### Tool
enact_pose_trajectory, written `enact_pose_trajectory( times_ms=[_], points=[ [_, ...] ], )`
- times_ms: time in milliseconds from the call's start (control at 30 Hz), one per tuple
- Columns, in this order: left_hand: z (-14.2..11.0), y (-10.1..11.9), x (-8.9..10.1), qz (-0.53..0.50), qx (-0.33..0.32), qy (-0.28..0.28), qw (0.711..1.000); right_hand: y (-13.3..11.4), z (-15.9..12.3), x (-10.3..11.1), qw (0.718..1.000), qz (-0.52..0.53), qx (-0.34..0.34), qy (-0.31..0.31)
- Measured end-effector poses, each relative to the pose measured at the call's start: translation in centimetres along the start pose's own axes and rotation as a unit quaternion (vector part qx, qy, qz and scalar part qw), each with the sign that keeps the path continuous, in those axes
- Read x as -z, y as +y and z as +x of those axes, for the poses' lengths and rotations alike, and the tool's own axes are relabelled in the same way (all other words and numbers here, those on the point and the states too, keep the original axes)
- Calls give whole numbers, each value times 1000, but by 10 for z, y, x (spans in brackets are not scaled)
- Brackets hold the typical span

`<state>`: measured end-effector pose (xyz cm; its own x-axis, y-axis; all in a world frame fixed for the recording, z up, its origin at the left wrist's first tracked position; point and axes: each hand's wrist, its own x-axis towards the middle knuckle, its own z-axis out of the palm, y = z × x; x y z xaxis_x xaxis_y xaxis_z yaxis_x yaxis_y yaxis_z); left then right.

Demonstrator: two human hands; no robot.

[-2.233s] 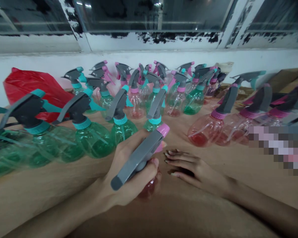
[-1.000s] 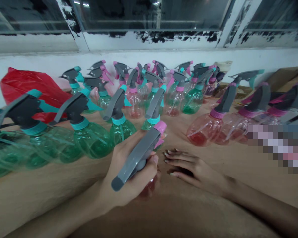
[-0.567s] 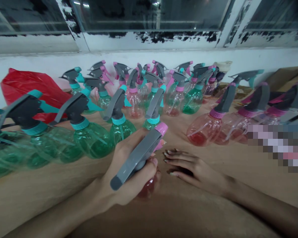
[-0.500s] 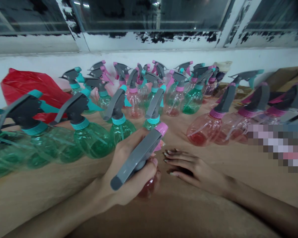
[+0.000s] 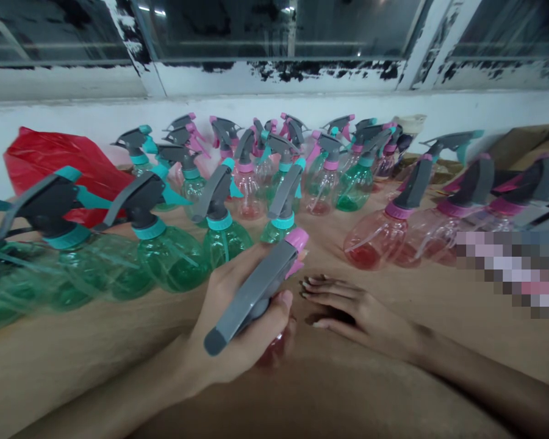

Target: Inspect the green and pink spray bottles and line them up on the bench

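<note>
The pink-nozzled spray bottle (image 5: 258,292) is gripped by the left hand (image 5: 226,292) near the green spray bottles (image 5: 174,265), which could be toppled by a forward swing. The right hand (image 5: 357,305) is laid on the tabletop (image 5: 421,299), spread, holding nothing; beside it, room is bounded by pink spray bottles (image 5: 373,238).

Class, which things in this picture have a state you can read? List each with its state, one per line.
Pink-nozzled spray bottle: held; whether its trigger is squeezed is unclear.
Left hand: closed around that bottle.
Right hand: open, resting on the tabletop.
Green spray bottles at left: standing, heads fitted.
Red-tinted spray bottles at right: standing, heads fitted.
Red plastic bag: crumpled.
</note>
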<state>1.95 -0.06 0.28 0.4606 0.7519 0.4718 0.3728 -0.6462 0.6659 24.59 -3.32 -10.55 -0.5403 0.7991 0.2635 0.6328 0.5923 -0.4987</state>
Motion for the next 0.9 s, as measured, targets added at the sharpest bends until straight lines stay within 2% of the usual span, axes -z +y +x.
enact_pose_trajectory(
  times_ms=[167,333,433,567,700,900],
  points=[
    [-2,0,4,-12,-5,-16,1000,-2,-2,2,1000,2,-20,0],
    [-2,-2,-2,-34,11,-12,999,-10,-1,2,1000,-4,-28,12],
    [-1,-1,-8,-47,22,-18,999,-22,1,7,999,-1,-30,16],
    [0,4,-15,-61,30,-43,997,-46,4,25,999,9,-33,29],
    [0,10,-27,-89,33,-66,993,-68,4,40,996,15,-39,73],
    [8,19,-53,-164,40,-94,981,-80,3,40,987,-9,-61,146]
  ],
)
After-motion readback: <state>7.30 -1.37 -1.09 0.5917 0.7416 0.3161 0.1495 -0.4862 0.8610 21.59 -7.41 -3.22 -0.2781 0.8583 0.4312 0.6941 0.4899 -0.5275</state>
